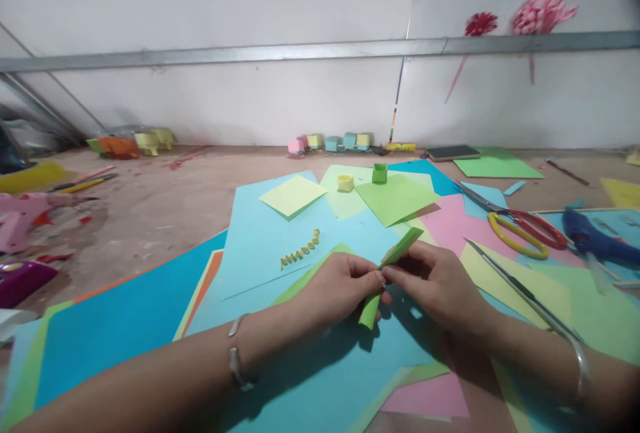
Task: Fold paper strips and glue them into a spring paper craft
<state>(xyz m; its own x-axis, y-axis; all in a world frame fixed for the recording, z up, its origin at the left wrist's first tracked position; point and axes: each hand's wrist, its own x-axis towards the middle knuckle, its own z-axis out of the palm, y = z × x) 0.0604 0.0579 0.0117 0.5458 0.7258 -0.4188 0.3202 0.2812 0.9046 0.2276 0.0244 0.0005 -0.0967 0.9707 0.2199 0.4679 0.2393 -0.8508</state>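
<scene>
A folded strip of green paper (371, 310) is held at a slant above light blue sheets (260, 300). My left hand (345, 283) pinches it near the middle, thumb on top. From the other side my right hand (437, 280) grips the same strip, its thumb and fingertips meeting the left thumb. Fingers behind the strip are partly hidden. Beyond the hands lie a zigzag-folded yellow paper strip (300, 251), a pale yellow square sheet (294, 196) and a green sheet (395, 196). A small yellow paper box (345, 182) and a green paper box (379, 173) stand behind.
To the right lie red-and-yellow-handled scissors (525, 230), a long pointed metal blade (520, 286) and a blue glue gun (600, 236). A pink glue gun (23, 216) and a purple tool (25, 281) are at left. Small paper blocks (331, 143) line the wall.
</scene>
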